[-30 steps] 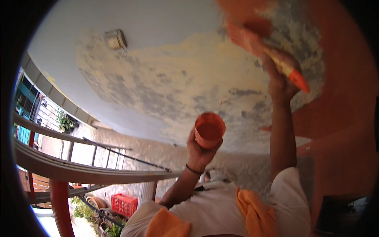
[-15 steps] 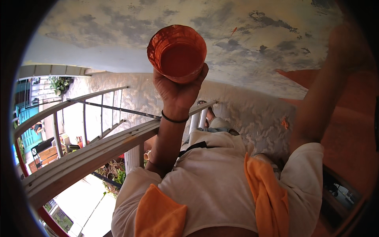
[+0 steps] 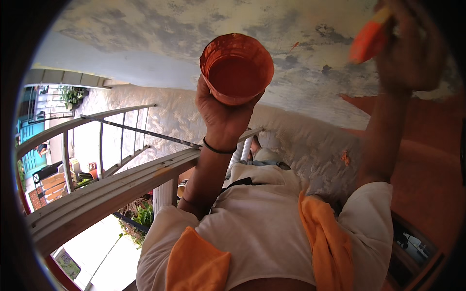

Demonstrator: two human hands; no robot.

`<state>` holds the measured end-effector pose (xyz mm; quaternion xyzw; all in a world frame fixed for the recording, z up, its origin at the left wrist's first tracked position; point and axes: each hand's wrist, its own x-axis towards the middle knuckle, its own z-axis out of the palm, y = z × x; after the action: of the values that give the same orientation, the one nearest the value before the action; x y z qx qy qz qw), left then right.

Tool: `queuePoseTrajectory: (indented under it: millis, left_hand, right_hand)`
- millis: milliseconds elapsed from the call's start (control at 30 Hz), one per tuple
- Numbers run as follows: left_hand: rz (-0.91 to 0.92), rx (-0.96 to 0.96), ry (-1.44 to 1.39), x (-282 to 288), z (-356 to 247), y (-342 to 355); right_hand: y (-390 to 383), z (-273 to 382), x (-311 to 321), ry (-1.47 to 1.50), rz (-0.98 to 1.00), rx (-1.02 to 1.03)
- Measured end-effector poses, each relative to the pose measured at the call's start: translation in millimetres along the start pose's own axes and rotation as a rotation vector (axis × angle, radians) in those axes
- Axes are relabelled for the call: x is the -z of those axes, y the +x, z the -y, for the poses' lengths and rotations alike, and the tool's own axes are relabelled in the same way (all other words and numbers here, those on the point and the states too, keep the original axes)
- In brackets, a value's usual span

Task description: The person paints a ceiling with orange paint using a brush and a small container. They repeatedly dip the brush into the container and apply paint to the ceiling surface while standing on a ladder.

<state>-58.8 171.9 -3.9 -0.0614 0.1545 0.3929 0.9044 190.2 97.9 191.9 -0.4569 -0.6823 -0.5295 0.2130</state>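
Observation:
My left hand (image 3: 225, 116) grips a round paint pot (image 3: 236, 94) from below, its fingers wrapped round the base. Reddish-orange paint (image 3: 235, 75) lies inside, and the inner walls are smeared with it. At the upper right, my right hand (image 3: 412, 58) is closed on a paintbrush (image 3: 371, 41) whose bristles are coated bright orange-red. Motion blurs both hand and brush. Behind them stretches a patchy cream and grey wall (image 3: 194, 29). On its right part there is a painted red area (image 3: 422, 140) with an angled edge. I cannot tell whether the bristles touch the wall.
A metal stepladder (image 3: 116, 182) stands on my left, its rail beside my left forearm. An orange cloth (image 3: 325, 237) hangs over my shoulders. Below are a patterned floor (image 3: 310, 140) and green plants (image 3: 143, 216). A dark-framed opening (image 3: 407, 242) sits at the lower right.
My right hand has come down and leftward from the wall's right edge, bringing the brush into view. The pot in my left hand has shifted slightly right.

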Motion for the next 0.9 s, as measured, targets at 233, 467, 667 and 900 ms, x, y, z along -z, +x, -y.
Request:
queuePoseTrajectory:
  millis: [233,467,667,900]
  left_hand:
    - [0.076,0.006,-0.051,28.5,-7.5,5.7]
    - [0.077,0.036,-0.013,26.1,3.6,2.8]
    - [0.017,0.050,0.026,10.0,21.2,-12.0]
    - [0.108,0.033,0.069,11.8,23.6,-14.9]
  right_hand:
    - [-16.2,22.5,-5.8,0.369,-0.134,-0.248]
    - [14.2,-80.4,74.2,0.255,-0.486,-0.610]
    - [25.1,-19.7,42.3,-0.169,-0.050,-0.114]
    - [51.5,-15.7,26.3,0.464,0.050,-0.167]
